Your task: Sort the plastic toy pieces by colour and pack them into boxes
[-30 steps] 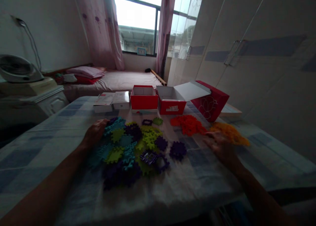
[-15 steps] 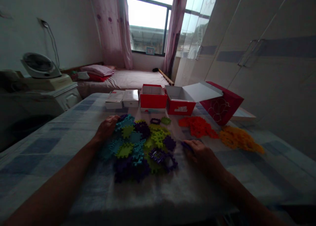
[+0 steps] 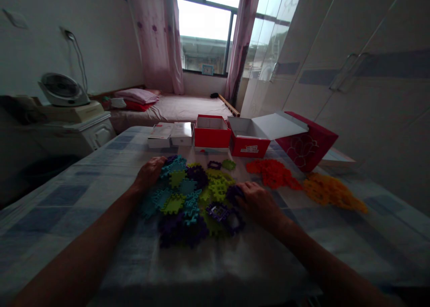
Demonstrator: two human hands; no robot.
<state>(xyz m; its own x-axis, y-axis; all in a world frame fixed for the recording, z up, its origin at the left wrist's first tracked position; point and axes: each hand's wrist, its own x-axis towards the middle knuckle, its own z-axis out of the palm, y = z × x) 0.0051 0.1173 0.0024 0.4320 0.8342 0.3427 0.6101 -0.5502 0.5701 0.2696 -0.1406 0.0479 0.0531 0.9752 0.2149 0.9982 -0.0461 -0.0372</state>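
Note:
A heap of interlocking toy tiles (image 3: 178,178), teal, lime green and dark purple with toothed edges, lies on the table between my hands. My left hand (image 3: 150,172) rests against the heap's far left edge. Its fingers reach forward beside teal and purple tiles, and I see nothing gripped in them. At the heap's right side, my right hand (image 3: 257,200) has its fingers closed on a dark purple tile (image 3: 234,193), partly covered by the fingers. Dim light and blur hide the fingertips.
Orange-red tiles (image 3: 273,173) and yellow-orange tiles (image 3: 331,191) lie in piles to the right. Along the back stand white boxes (image 3: 159,135), a red box (image 3: 211,138), another red box (image 3: 249,147) and a tilted dark red lid (image 3: 305,143). A checked cloth (image 3: 110,249) covers the table.
My right hand has moved left with the purple tile, from beside the heap to its right edge. My left hand stays at the heap, and the camera view has shifted slightly.

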